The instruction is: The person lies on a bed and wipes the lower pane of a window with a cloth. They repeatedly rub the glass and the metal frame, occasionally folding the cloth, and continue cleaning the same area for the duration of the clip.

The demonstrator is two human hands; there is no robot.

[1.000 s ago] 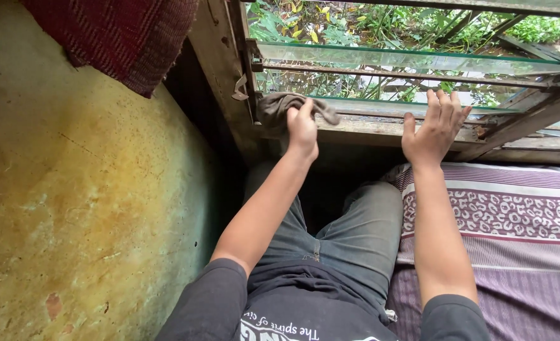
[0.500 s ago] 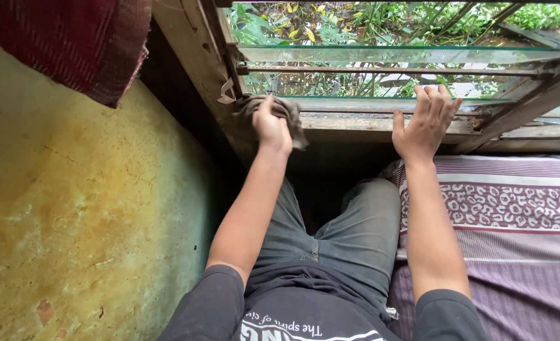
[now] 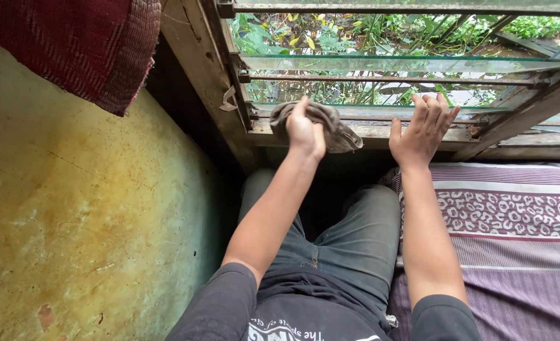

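My left hand [image 3: 306, 131] grips a crumpled grey-brown rag [image 3: 333, 128] and presses it on the worn wooden window sill [image 3: 381, 132]. My right hand [image 3: 421, 131] rests flat on the same sill to the right, fingers spread, holding nothing. Just above both hands a glass louvre slat [image 3: 393, 63] spans the window frame, with green plants behind it.
A dark red woven cloth [image 3: 71, 44] hangs at the upper left over a stained yellow-green wall [image 3: 84, 215]. A striped, patterned purple mattress [image 3: 513, 227] lies at the right. My legs in grey trousers [image 3: 343, 233] fill the gap below the sill. A metal latch [image 3: 229, 100] sits on the left frame post.
My left hand has slid the rag along the sill, first toward the left corner, then back right to the middle. The right hand has stayed on the sill.
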